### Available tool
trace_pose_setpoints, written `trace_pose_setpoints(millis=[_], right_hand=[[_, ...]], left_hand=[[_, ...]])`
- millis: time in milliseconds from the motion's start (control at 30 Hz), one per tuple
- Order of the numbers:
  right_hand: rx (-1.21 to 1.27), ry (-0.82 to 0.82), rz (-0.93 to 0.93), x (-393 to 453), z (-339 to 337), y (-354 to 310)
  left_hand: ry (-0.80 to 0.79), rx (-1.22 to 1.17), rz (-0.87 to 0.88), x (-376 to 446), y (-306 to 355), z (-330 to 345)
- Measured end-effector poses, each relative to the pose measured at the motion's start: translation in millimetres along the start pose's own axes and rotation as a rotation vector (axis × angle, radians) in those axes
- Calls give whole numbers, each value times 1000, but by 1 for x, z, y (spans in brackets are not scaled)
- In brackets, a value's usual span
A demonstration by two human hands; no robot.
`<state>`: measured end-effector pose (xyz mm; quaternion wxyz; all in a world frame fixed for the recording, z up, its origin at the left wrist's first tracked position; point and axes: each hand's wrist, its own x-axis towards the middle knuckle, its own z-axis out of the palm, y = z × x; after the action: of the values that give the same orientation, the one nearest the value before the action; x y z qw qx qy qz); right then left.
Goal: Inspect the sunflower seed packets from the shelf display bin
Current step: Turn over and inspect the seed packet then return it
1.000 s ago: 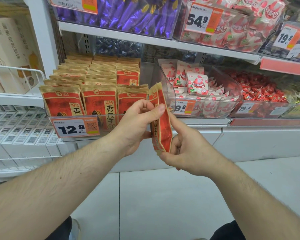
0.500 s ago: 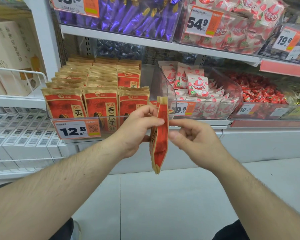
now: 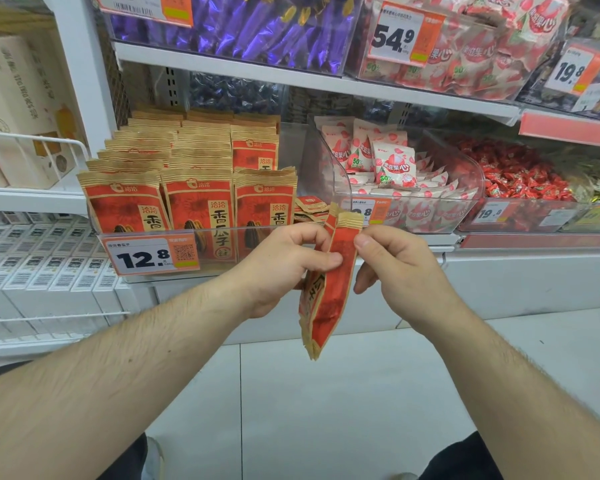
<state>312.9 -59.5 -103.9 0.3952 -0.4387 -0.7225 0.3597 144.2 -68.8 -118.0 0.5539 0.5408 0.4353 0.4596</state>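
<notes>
A clear display bin point(image 3: 222, 271) on the shelf holds rows of upright red and tan sunflower seed packets point(image 3: 198, 199). In front of the bin I hold a small stack of the same packets point(image 3: 329, 299) edge-on, hanging downward. My left hand point(image 3: 278, 268) grips the stack from the left, thumb across the front. My right hand point(image 3: 392, 265) pinches the top right edge of the front packet with thumb and forefinger. A few smaller packets point(image 3: 309, 206) lie flat at the bin's right end.
To the right a clear bin point(image 3: 413, 202) holds white and pink candy bags, then red candies point(image 3: 520, 174). Purple sweets point(image 3: 250, 26) fill the shelf above. White boxes point(image 3: 45, 282) line the left rack. Pale floor tiles point(image 3: 326, 410) lie below.
My right hand moved from the bottom of the packets up to their top edge. The stack dropped lower in my left hand's grip and now hangs below both hands.
</notes>
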Motion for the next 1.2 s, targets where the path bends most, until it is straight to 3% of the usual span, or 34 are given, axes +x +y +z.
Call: trace_pose_setpoints(millis=[533, 800, 1200], right_hand=[[104, -43, 28, 1, -2, 0], [208, -148, 34, 1, -6, 0], [166, -215, 25, 1, -7, 7]], left_hand=[[-30, -149, -74, -2, 5, 1], [-22, -172, -63, -2, 6, -1], [-33, -244, -29, -1, 11, -3]])
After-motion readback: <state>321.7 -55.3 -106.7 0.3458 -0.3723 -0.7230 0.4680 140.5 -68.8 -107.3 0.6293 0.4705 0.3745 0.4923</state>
